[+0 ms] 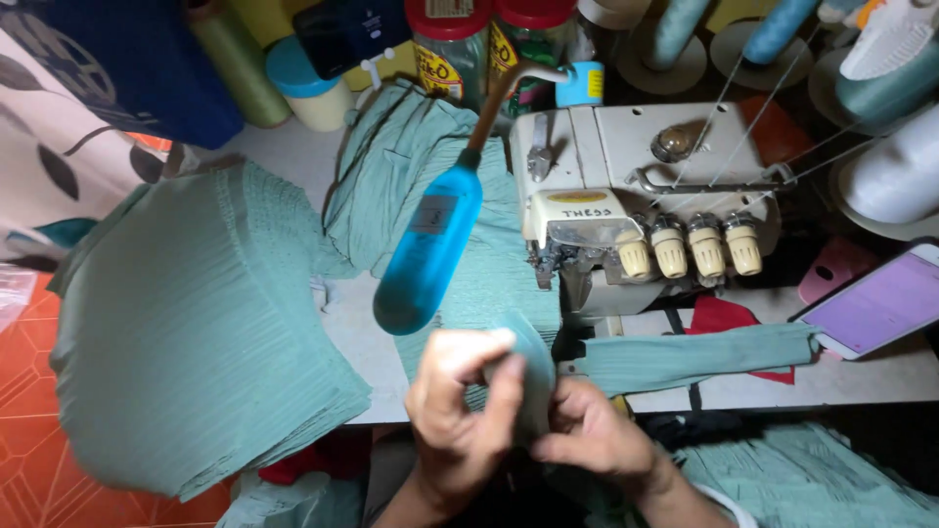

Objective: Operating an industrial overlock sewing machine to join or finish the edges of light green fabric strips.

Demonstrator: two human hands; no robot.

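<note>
My left hand (460, 411) and my right hand (592, 435) meet at the front edge of the table, both pinching a folded piece of teal pleated fabric (533, 367). A long teal strip (685, 357) runs right from my hands across the table. Just behind stands a cream overlock sewing machine (636, 196) with several tension knobs. A blue lamp head (425, 244) on a bent brown neck hangs above the cloth in front of my hands.
A thick stack of teal pleated pieces (186, 323) lies at the left, more heaped behind it (401, 166). A phone with a lit screen (875, 303) sits at the right. Jars, thread cones and spools line the back. The floor has orange tiles (24, 430).
</note>
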